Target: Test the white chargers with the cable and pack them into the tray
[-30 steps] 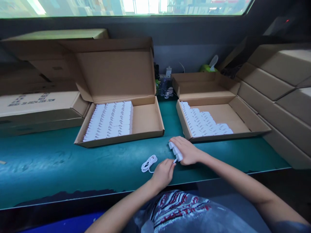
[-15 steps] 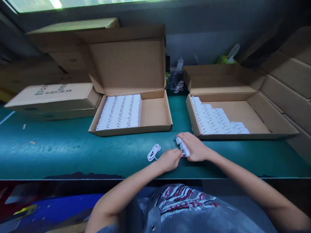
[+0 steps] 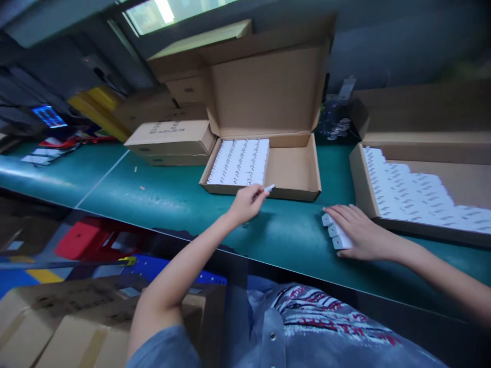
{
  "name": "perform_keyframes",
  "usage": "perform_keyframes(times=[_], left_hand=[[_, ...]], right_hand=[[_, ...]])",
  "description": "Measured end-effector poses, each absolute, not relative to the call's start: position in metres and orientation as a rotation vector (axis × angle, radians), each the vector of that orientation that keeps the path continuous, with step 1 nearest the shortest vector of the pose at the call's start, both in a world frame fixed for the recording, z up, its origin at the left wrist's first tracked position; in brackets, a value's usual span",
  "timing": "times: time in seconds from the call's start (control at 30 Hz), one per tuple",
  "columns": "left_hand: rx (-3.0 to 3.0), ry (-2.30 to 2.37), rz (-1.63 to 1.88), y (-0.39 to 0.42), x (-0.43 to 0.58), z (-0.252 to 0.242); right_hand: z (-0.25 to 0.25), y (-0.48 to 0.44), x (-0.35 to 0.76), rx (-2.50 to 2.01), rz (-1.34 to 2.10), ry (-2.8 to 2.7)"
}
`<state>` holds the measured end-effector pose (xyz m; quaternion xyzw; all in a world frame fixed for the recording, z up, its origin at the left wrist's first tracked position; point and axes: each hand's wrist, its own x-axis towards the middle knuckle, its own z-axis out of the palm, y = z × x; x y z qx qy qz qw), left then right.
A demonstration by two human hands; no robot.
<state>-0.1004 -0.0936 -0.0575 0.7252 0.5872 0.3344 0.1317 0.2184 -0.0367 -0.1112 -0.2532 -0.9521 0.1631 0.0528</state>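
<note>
My left hand [image 3: 247,203] is closed, its fingertips pinching a small white piece [image 3: 270,188] whose kind I cannot make out. It hovers at the front edge of the left open carton [image 3: 295,194], where rows of small white boxes [image 3: 240,161] with grey cable prints fill the left part. Under my right hand [image 3: 362,234] is a short row of white boxes [image 3: 337,235], gripped on the green table, their small ends facing left. Just beyond that hand stands the right open carton [image 3: 362,179], with more white boxes [image 3: 418,197] in stepped rows.
Closed printed cartons [image 3: 169,135] are stacked left of the left carton. Clear plastic bags [image 3: 332,122] lie between the two open cartons. The green table [image 3: 172,204] runs far left toward a lit screen [image 3: 49,116]. A red stool [image 3: 92,240] and cartons [image 3: 76,337] are below.
The view has swung left. My left hand has moved away from the boxes in my right hand, toward the left carton, with a small white piece. The coiled white cable no longer shows on the table.
</note>
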Motion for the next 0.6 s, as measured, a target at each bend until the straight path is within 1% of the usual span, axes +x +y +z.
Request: perform_keyframes(times=[0.07,0.1,0.13,0.17,0.23,0.27,0.3,0.4,0.47,0.6], left_hand=[[2.052,1.822,1.116,-0.084,-0.116,-0.026],[2.038,1.863,1.17,-0.078,-0.12,-0.01],[2.035,1.893,1.249,-0.071,-0.122,0.006],[2.045,1.855,1.385,-0.064,-0.123,0.023],[2.061,1.764,1.554,-0.048,-0.12,0.053],[2.066,1.752,1.595,-0.039,-0.118,0.067],[2.065,1.75,1.635,-0.032,-0.115,0.08],[2.05,1.798,1.696,-0.015,-0.112,0.11],[2.038,1.853,1.693,-0.011,-0.116,0.124],[2.064,1.906,1.656,-0.014,-0.131,0.138]], right_hand=[[-0.09,-0.046,0.207,-0.776,0.636,-2.812],[-0.075,-0.055,0.196,-0.752,0.787,-2.757],[-0.06,-0.067,0.181,-0.724,1.01,-2.686],[-0.044,-0.081,0.164,-0.635,1.319,-2.619],[-0.017,-0.116,0.122,-0.335,2.036,-2.391],[-0.006,-0.135,0.101,-0.18,2.3,-2.205],[0.002,-0.154,0.081,-0.089,2.469,-2.001],[0.014,-0.203,0.038,-0.011,2.817,-1.363],[0.015,-0.223,0.028,-0.044,2.941,-1.076],[0.012,-0.231,0.033,0.029,3.219,-0.925]])
